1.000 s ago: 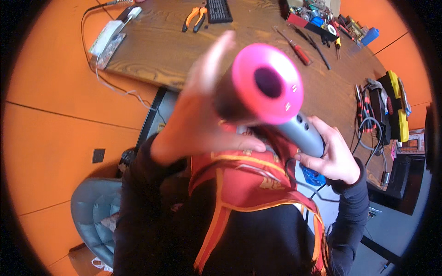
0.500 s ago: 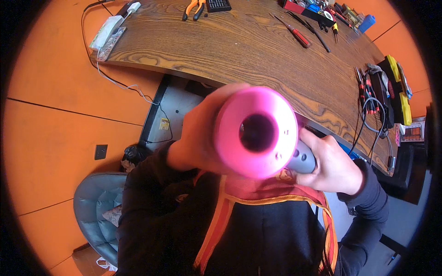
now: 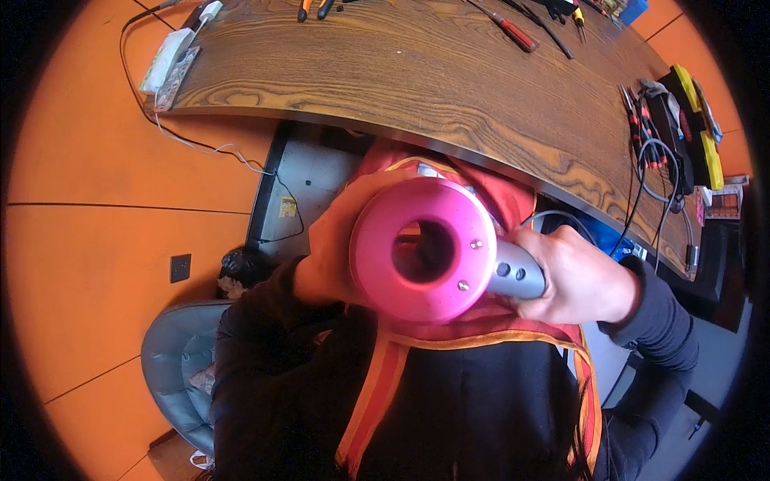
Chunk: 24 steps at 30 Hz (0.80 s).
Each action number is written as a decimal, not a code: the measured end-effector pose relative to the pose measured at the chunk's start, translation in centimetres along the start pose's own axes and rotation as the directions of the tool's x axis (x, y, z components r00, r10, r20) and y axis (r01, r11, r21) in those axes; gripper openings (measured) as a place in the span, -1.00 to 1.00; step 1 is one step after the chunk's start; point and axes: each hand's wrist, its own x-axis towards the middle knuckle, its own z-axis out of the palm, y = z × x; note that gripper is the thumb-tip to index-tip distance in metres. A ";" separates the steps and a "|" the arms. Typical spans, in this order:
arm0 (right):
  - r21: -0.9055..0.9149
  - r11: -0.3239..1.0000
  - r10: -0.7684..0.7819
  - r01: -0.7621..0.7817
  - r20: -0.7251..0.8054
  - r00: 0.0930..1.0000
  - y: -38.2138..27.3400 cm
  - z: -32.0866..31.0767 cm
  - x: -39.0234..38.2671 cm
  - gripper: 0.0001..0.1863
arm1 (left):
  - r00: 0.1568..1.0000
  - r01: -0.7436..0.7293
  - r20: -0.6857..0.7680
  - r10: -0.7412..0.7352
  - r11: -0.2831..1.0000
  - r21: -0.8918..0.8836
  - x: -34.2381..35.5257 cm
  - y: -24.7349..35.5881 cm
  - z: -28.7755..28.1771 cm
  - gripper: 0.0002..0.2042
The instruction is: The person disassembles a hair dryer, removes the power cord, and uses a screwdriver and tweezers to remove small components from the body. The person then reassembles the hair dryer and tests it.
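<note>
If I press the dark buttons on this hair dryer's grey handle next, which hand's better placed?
Probably your right hand: it grips the grey handle near the dark buttons; your left hand is partly hidden behind the pink ring.

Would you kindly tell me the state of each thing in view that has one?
Hair dryer: held, pink end facing the camera; on or off, cannot tell.
Right hand: closed around the gray handle.
Left hand: beside the pink end, fingers mostly hidden.
Red-handled screwdriver: lying on the wooden table.
Gray cable: looped.
Wall socket: nothing plugged in.
</note>
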 end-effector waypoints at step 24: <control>0.111 0.985 0.113 -0.133 0.172 0.979 5.4 6.1 1.4 -0.59 | 0.959 0.174 0.272 -0.082 0.927 -0.333 -3.3 -4.7 1.4 -0.16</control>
